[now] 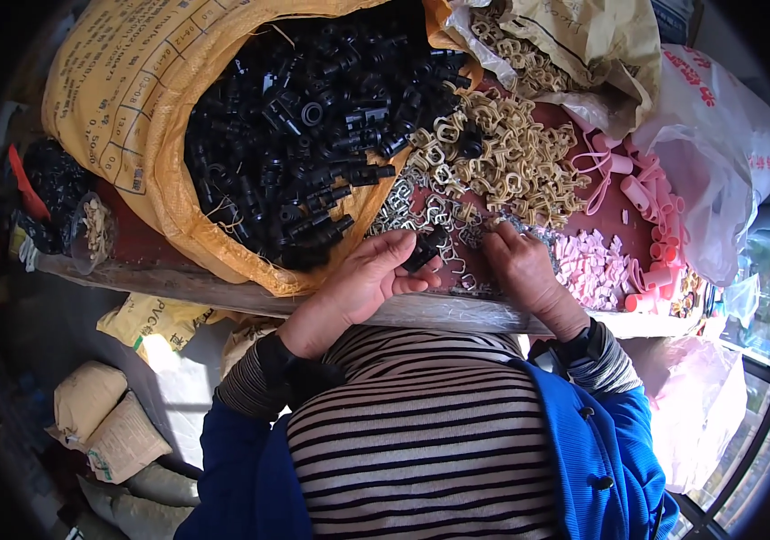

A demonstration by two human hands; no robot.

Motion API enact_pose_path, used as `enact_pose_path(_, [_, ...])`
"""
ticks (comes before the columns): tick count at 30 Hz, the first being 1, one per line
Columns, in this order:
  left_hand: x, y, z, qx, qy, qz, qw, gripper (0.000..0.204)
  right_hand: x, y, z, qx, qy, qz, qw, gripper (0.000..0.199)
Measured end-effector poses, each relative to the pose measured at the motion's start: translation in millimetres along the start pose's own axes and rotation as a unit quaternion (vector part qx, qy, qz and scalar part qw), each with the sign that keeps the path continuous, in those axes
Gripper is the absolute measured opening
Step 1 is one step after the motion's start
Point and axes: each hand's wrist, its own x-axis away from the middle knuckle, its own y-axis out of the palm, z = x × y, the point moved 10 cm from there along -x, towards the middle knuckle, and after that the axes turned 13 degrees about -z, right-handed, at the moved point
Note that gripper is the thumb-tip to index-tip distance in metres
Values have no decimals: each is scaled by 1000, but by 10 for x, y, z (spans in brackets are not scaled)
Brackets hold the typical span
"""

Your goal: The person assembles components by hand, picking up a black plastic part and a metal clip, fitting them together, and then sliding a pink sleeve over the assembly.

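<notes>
My left hand [374, 276] is closed around a black plastic fitting [423, 250], which shows between thumb and fingers at the front of the table. Just to the right, my right hand [518, 264] reaches down with its fingertips pinched together among small metal parts; whatever they hold is hidden. Silvery metal clips [421, 209] lie scattered between and beyond my hands. Behind them is a heap of tan ring-shaped clips [515, 148]. Pale pink small pieces [590, 267] are piled right beside my right hand. A large orange woven sack [162, 135] lies open at the left, full of black plastic fittings [299, 117].
Pink tube-shaped parts [661, 211] lie at the right, by a clear plastic bag [709, 153]. A brown paper bag [596, 45] holds more tan clips at the back. A clear cup [94, 232] of small pieces stands at the left edge. Paper sacks [106, 414] rest on the floor.
</notes>
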Motion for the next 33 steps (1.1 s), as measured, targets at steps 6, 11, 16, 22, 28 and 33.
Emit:
enact_pose_path(6, [-9, 121, -123, -49, -52, -24, 997, 29, -13, -19, -97, 12, -11, -3, 1000, 13])
enact_pose_path(11, [-66, 2, -90, -119, -27, 12, 993, 25, 13, -37, -63, -8, 10, -14, 1000, 11])
enact_pose_path(16, [-164, 147, 52, -365, -5, 18, 931, 17, 79, 21, 135, -265, 37, -25, 963, 12])
enact_pose_path(22, [-288, 483, 220, -539, 138, -25, 830, 23, 69, 356, 90, -707, 93, -111, 692, 13])
enact_pose_path(28, [-334, 459, 173, -523, 92, -18, 847, 27, 86, 439, 50, -799, 109, -117, 580, 10])
enact_pose_path(33, [-335, 455, 224, -552, 131, -8, 823, 26, 60, 488, 29, -879, 122, -99, 451, 9])
